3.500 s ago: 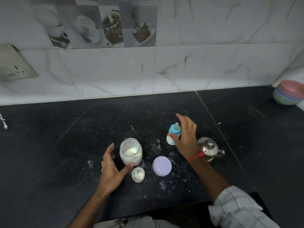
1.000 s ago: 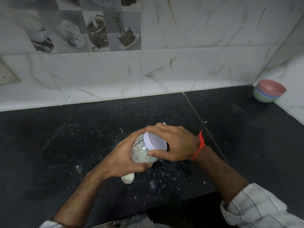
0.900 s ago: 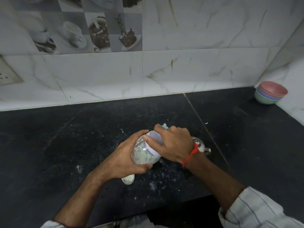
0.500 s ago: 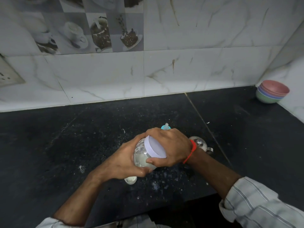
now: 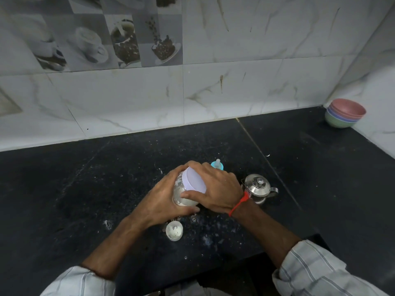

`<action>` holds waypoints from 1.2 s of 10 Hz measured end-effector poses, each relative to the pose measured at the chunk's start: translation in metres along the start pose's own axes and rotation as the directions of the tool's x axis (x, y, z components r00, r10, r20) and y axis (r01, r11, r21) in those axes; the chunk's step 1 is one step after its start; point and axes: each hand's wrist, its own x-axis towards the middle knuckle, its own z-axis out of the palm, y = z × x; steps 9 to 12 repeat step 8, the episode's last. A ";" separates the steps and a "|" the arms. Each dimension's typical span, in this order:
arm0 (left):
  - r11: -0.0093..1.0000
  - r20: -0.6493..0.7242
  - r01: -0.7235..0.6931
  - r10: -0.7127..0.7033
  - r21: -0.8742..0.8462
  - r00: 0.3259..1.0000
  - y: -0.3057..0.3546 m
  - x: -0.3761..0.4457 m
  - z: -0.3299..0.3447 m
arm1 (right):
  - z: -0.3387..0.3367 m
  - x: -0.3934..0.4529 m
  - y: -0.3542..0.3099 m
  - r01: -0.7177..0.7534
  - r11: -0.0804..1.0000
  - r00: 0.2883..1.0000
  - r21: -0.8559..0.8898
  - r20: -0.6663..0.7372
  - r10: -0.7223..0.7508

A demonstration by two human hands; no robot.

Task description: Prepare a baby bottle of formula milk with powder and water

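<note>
A clear powder jar [image 5: 181, 196] with white powder inside is held tilted above the black counter [image 5: 85, 189]. My left hand [image 5: 161, 199] wraps its body from the left. My right hand [image 5: 215, 189] grips its pale lilac lid [image 5: 194, 180], which sits on the jar's mouth. Behind my right hand, only the blue collar and clear teat of the baby bottle [image 5: 217, 165] show. A small steel kettle [image 5: 257, 186] stands just right of my right wrist. A small white scoop cup [image 5: 174, 230] with powder traces lies on the counter below the jar.
Spilled powder speckles the counter around the jar and scoop. A stack of coloured bowls [image 5: 344, 113] sits in the far right corner against the tiled wall [image 5: 213, 86]. The counter's front edge runs just below my forearms.
Since 3.5 s ago both hands lifted the jar and put the lid, which lay on the counter, onto it. In the last second my right hand has kept shifting its grip around the lid.
</note>
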 end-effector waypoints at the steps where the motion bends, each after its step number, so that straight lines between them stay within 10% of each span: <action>1: 0.995 -0.027 0.101 -0.100 0.014 0.995 -0.026 0.004 0.002 | 0.006 -0.004 0.001 -0.153 0.986 0.971 0.060 0.197 0.139; 4: 0.903 -0.134 0.362 -0.398 -0.232 0.907 -0.078 0.016 0.029 | 0.039 -0.049 0.007 -0.324 0.927 0.944 0.190 0.000 0.330; 7: 0.927 -0.152 0.363 -0.373 -0.090 0.915 -0.079 0.008 0.033 | 0.033 -0.071 -0.005 -0.547 0.833 0.833 0.080 -0.051 0.551; 12: 0.959 -0.290 0.281 -0.257 0.041 0.922 -0.071 -0.003 0.034 | 0.033 -0.071 0.005 -0.408 0.912 0.899 0.052 -0.152 0.411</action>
